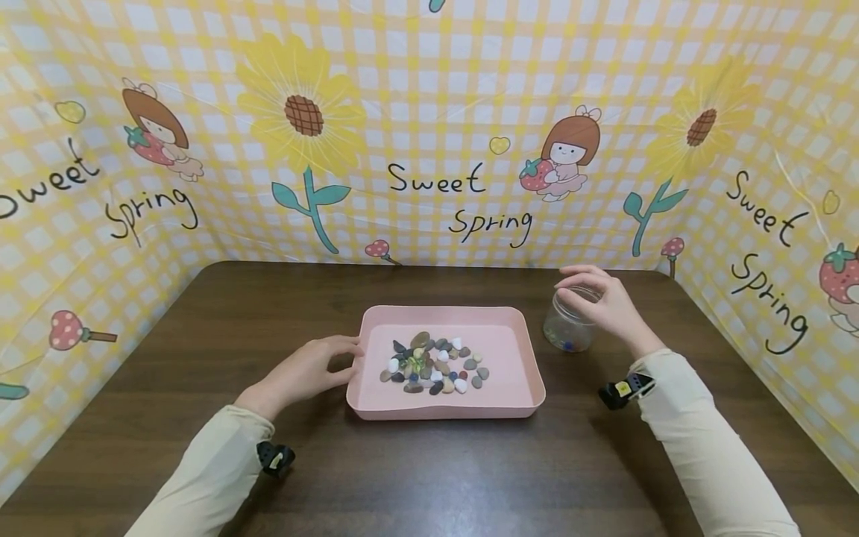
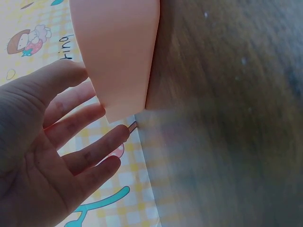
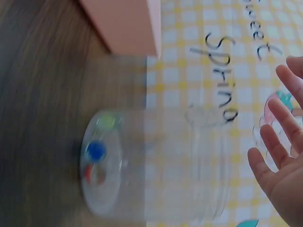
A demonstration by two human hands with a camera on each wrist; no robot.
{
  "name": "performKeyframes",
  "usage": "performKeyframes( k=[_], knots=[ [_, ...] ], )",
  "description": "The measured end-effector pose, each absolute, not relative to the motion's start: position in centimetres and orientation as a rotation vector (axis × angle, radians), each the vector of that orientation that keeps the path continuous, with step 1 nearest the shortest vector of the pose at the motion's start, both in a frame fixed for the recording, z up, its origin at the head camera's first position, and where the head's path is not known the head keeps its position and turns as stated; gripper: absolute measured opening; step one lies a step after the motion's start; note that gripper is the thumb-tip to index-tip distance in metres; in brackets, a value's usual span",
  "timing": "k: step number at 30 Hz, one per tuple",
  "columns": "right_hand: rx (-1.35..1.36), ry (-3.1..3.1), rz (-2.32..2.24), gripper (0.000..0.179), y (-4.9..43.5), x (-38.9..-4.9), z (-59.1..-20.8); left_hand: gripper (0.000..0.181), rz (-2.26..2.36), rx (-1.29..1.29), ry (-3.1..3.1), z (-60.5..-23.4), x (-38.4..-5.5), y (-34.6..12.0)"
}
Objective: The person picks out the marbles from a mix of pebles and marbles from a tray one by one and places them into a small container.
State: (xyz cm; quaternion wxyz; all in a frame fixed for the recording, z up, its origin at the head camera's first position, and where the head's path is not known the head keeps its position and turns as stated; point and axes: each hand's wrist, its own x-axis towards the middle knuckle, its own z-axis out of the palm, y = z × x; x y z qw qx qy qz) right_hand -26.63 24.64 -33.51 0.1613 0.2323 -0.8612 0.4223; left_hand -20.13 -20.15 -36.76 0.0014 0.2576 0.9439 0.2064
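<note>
A pink tray [image 1: 510, 350] sits on the table with a pile of small stones [image 1: 436, 365] in it, grey, white, brown and black, plus some coloured beads. My left hand [image 1: 309, 373] rests its fingertips at the tray's left rim; in the left wrist view the fingers extend toward its wall. To the tray's right stands a clear open jar [image 1: 564, 328]. Blue, green and red beads lie on its bottom, the blue bead [image 3: 96, 150] showing most plainly. Over the jar's mouth hovers my right hand [image 1: 600, 302], fingers loosely spread, with nothing visible in them.
A small green-yellow sprig [image 1: 414, 363] lies among the stones. Behind and on both sides of the dark wooden table [image 1: 429, 477] hangs a yellow checked cloth [image 1: 429, 112] printed with flowers and lettering.
</note>
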Motion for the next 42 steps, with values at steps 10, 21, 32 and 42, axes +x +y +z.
performKeyframes(
  k=[10,21,32,42],
  knots=[
    [0.796,-2.536,1.240,0.013,21.3,-26.6,-32.5,0.030,0.650,0.783,2.951,-36.7,-20.2,-20.1],
    [0.953,-2.615,1.370,0.015,17.8,-26.7,-32.3,0.029,0.651,0.795,2.957,-36.5,-20.2,-20.1],
    [1.106,-2.617,1.511,0.019,15.1,-27.3,-33.3,0.027,0.665,0.812,2.964,-36.6,-20.1,-20.0],
    [1.205,-2.708,1.464,0.022,13.5,-28.3,-34.1,0.025,0.648,0.836,2.975,-36.5,-20.1,-20.1]
  ],
)
